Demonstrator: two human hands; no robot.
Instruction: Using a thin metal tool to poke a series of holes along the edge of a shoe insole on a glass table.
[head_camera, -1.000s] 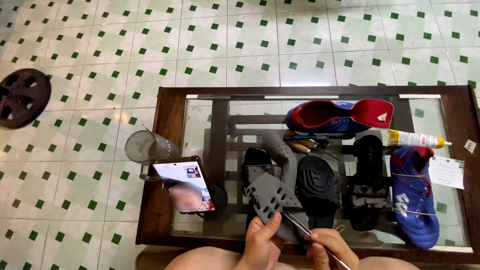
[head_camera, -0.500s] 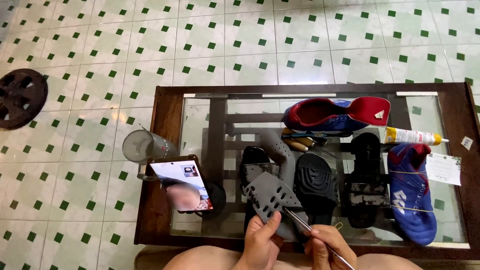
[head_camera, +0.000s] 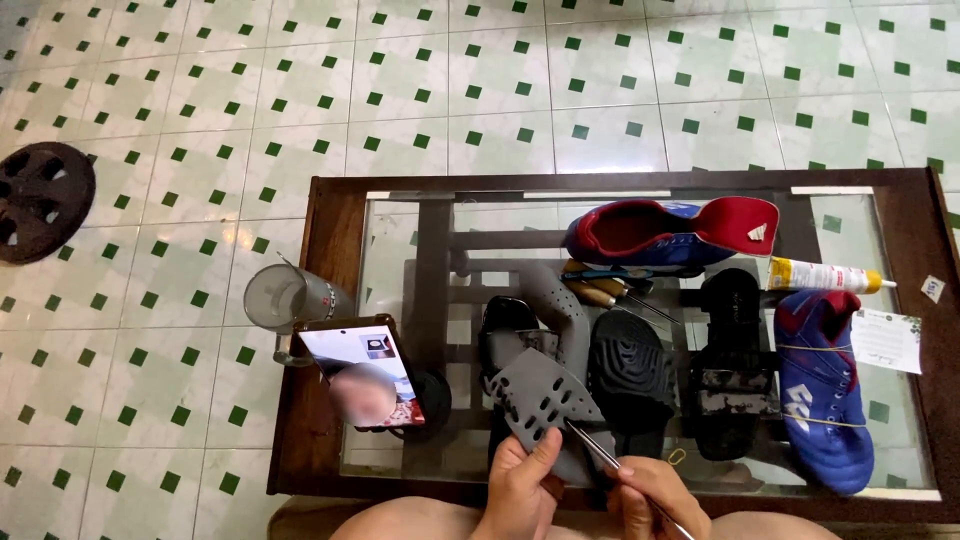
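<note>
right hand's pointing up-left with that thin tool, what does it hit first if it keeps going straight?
The grey perforated shoe piece held by the left hand; the thin metal tool in the right hand appears to touch it already.

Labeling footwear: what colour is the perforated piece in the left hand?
Grey, with dark oval holes: the perforated piece, in the left hand. Head view.

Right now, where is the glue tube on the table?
In the head view, the white glue tube with the yellow end lies on the right side of the glass table, just right of the red and blue shoe and above the blue shoe.
</note>
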